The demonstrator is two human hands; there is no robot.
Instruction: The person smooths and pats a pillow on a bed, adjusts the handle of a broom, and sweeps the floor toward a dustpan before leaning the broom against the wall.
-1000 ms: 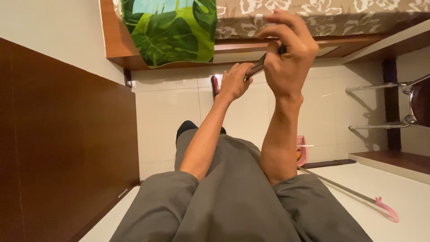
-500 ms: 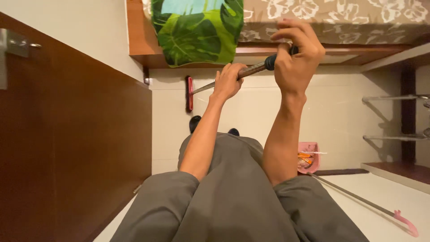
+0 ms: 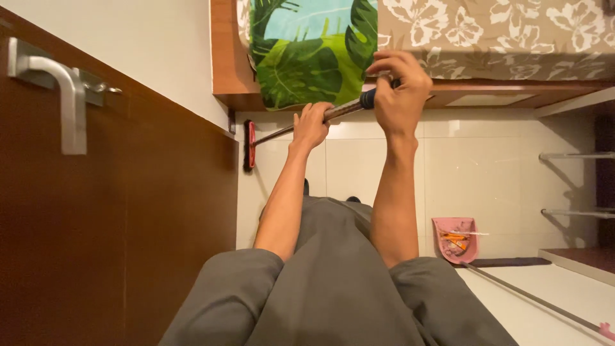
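Both my hands grip a long broom. Its metal handle (image 3: 282, 132) runs down and to the left to a red brush head (image 3: 251, 145) on the white tiled floor, close to the corner of the wooden bed frame (image 3: 225, 57). My left hand (image 3: 311, 125) is closed around the middle of the handle. Higher up, my right hand (image 3: 398, 95) is closed around the dark blue grip (image 3: 368, 98) at the handle's top. My grey-clothed body and legs fill the bottom of the view.
A brown wooden door (image 3: 128, 211) with a metal lever handle (image 3: 64, 90) fills the left. A green leaf-print cloth (image 3: 307, 51) hangs off the bed. A pink dustpan (image 3: 456, 238) with orange litter and a long handle (image 3: 532, 296) lies at the right. Chair legs (image 3: 576, 182) stand far right.
The broom head has swept left across the tiles toward the door and bed corner. Both hands moved with the handle, and the view shifted so the door handle shows.
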